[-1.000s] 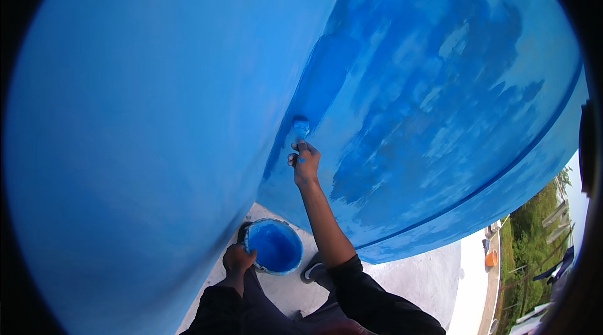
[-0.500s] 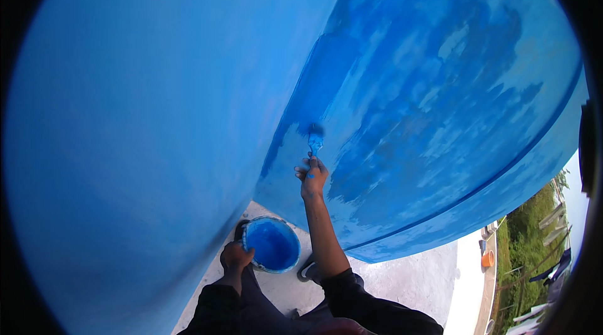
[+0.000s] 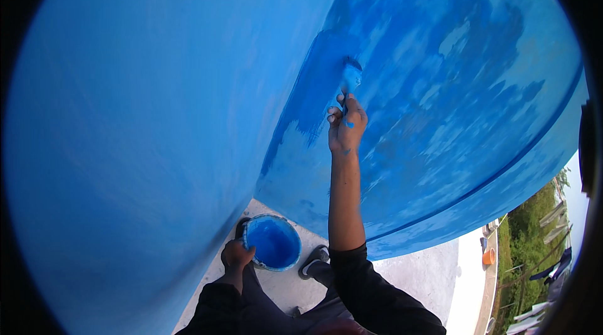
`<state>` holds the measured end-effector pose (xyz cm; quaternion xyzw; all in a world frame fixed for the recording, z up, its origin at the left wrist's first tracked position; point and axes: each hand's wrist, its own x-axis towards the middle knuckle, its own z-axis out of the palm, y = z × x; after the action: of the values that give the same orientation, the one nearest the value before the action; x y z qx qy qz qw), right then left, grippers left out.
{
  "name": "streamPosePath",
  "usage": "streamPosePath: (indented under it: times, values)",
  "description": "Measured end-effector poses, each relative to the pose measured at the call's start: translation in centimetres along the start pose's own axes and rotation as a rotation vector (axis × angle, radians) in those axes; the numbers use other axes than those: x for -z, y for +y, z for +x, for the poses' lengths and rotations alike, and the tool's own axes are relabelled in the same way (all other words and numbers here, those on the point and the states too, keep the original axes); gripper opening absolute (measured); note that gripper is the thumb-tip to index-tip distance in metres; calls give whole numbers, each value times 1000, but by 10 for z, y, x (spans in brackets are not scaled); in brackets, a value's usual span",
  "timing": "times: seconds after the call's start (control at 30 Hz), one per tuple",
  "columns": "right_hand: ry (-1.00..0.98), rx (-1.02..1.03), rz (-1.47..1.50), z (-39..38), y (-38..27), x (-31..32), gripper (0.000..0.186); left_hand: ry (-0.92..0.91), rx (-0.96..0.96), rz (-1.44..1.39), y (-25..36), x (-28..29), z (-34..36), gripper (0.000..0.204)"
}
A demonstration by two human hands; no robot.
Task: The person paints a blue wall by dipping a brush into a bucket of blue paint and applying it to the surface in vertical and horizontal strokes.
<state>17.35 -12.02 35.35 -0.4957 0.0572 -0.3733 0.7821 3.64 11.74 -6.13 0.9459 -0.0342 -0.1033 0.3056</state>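
Observation:
My right hand (image 3: 348, 126) is closed round the handle of a paintbrush (image 3: 352, 74), its dark bristles against the right wall (image 3: 433, 146). Blue paint spots mark that hand. Darker, wet-looking blue covers a strip beside the corner, while paler blue shows through in patches elsewhere on this wall. Low on the left, my left hand (image 3: 237, 253) grips the rim of a bucket (image 3: 272, 267), thumb over the edge. Bright blue paint (image 3: 273, 242) lies inside it, and blue smears coat its rim.
A smooth light-blue wall (image 3: 144, 134) fills the left side and meets the right wall in a corner. Below are a pale concrete floor (image 3: 414, 278) and my shoe (image 3: 314, 259). An orange pot (image 3: 488, 256) stands by a ledge at the right, with greenery (image 3: 531, 234) beyond.
My right hand and the paintbrush have moved up and to the right along the wall. Fresh darker paint extends further beside the corner. My left hand and the bucket stay nearly still.

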Motion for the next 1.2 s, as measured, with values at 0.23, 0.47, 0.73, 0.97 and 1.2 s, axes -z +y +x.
streamPosePath:
  times: [0.23,0.47,0.73,0.97,1.2]
  values:
    - [121,-138,-128,-25,86,76,38,-26,26,7,8,-4,-3,43]
    - [90,-475,-17,-29,90,124,42,-13,38,-7,4,4,0,43]
    - [-23,-24,-52,16,-8,43,40,-38,32,18,-3,-3,1,50]
    - [176,-384,-180,-52,115,122,36,10,26,-15,5,3,0,43]
    - [134,-294,-122,-44,103,102,40,26,-7,11,-5,-1,0,40]
